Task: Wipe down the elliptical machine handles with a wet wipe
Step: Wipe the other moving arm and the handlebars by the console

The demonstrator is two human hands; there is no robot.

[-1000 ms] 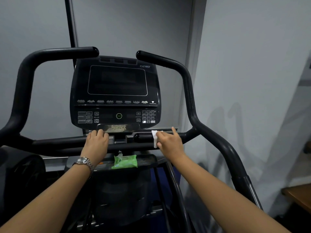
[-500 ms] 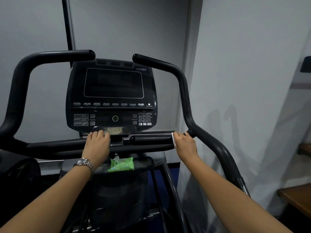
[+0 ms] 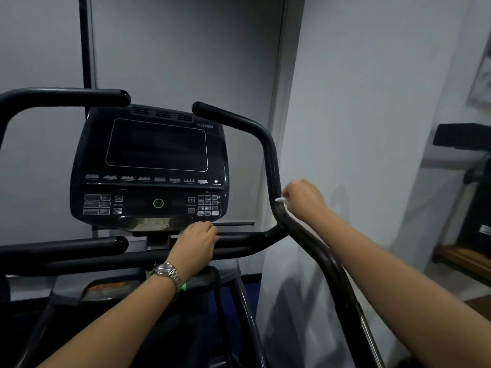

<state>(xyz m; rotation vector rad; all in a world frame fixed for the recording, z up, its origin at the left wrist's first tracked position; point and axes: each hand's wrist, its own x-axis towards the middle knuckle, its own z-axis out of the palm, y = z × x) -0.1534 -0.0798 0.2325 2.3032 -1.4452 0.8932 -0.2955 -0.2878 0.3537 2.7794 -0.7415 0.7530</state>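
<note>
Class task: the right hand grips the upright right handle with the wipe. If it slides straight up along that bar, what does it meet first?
The right hand, wipe underneath, would likely meet nothing but bare right handle until the bar's bend near the console; depth is uncertain.

console (image 3: 156,166) dark | wristwatch (image 3: 166,272) silver | wooden bench (image 3: 463,258) far right

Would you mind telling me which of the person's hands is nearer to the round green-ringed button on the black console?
The left. The left hand rests on the short black grip just below the console's round green-ringed button; the right hand holds a white wipe against the tall right handle, farther right.
</note>
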